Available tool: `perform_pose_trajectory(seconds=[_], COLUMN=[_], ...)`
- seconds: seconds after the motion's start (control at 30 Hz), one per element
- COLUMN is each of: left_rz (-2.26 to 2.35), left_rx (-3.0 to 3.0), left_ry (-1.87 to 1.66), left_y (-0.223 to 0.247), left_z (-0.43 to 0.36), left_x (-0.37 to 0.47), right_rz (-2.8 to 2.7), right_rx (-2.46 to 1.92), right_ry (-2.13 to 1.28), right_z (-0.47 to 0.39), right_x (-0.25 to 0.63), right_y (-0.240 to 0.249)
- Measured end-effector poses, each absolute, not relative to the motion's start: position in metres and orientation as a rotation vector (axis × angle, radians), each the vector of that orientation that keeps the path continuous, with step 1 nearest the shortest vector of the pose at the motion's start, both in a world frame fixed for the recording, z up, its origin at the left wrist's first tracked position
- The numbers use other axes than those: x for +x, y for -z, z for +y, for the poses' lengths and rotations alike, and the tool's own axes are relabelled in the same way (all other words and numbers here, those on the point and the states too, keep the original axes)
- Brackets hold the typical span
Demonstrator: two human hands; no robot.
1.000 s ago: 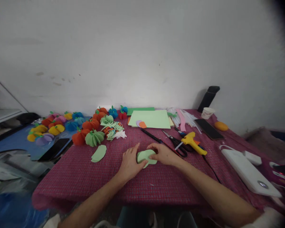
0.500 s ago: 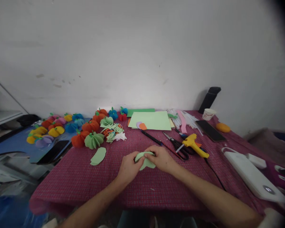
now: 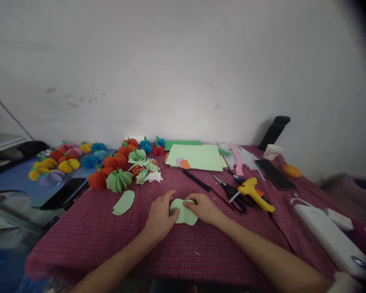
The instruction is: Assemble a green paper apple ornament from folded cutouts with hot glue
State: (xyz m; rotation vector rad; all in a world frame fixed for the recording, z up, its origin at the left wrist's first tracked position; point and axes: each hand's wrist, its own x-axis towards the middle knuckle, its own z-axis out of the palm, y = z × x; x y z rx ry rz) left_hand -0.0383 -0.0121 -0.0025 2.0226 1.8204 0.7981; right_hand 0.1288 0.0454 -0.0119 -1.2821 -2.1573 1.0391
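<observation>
Between my hands is a light green paper cutout with a rounded, lobed outline and a crease down its middle. My left hand holds its left edge, thumb against the paper and fingers curved behind. On the right side, my right hand pinches it, the thumb lying on top and the other fingers partly hidden. Left of my left hand lie light green cut paper pieces. Beyond them stands a light green paper pumpkin.
Orange paper pumpkins and paper scraps are at left. Green sheets lie at the back. A black pen, scissors, yellow glue gun, phone, paper cup and white power bank occupy the right.
The cutout was curled between both hands; now it is opened out flatter, its crease showing. My left hand has loosened and shifted slightly left. The view has shifted a little.
</observation>
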Motion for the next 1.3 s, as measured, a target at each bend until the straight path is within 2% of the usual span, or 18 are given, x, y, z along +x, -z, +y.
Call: perform_pose_trajectory(seconds=[0.07, 0.23, 0.43, 0.7, 0.93, 1.07, 1.2, 1.3], left_rz=[1.833, 1.529, 1.493, 1.413, 1.402, 1.487, 1.629, 1.604], left_rx=[2.256, 2.602, 2.66, 2.818, 2.771, 2.76, 2.722, 2.759], left_ry=[-0.732, -0.487, -0.355, -0.293, -0.433, -0.733, -1.007, -1.08], left_y=[0.001, 0.008, 0.02, 0.022, -0.018, -0.029, -0.016, -0.002], left_z=[-0.014, -0.016, -0.013, -0.005, 0.01, 0.025, 0.041, 0.049], left_x=[-0.035, -0.027, -0.028, -0.033, -0.027, -0.024, -0.033, -0.042], right_rz=[-2.259, -2.397, -2.533, -2.624, -2.683, -2.476, -2.281, -2.201], right_rx=[-1.32, -1.282, -1.387, -1.416, -1.372, -1.611, -1.85, -2.007], right_ry=[-0.826, -0.342, -0.065, -0.027, -0.046, -0.177, -0.065, -0.077], right_z=[0.044, 0.039, 0.036, 0.031, 0.038, 0.091, 0.169, 0.221], right_x=[0.13, 0.133, 0.13, 0.124, 0.145, 0.189, 0.246, 0.276], right_y=[0.012, 0.012, 0.017, 0.014, -0.031, -0.068, -0.092, -0.096])
